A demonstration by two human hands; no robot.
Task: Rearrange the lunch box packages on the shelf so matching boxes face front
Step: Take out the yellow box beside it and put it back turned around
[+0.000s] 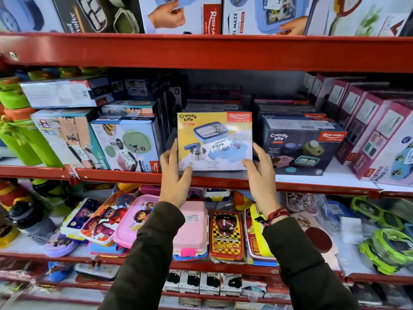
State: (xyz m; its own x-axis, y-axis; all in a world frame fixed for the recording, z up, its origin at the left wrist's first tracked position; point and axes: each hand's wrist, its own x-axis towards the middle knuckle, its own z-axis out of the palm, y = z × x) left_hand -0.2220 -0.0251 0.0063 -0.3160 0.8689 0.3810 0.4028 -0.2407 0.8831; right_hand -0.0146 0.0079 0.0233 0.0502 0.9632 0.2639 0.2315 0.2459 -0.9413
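A yellow and blue "Crunchy bite" lunch box package (214,140) stands upright at the front of the middle red shelf (223,181), its printed face towards me. My left hand (174,175) grips its lower left edge, thumb across the front corner. My right hand (260,173) holds its lower right edge. A dark "Crunchy bite" package (299,148) sits just to the right, turned slightly. Flat dark boxes (214,104) are stacked behind the held package.
Left of the package stand a green lunch box carton (127,144) and a teal carton (67,137). Pink "Kidzee" boxes (380,139) line the right side. The shelf below holds several colourful plastic lunch boxes (192,229). More cartons fill the top shelf (201,50).
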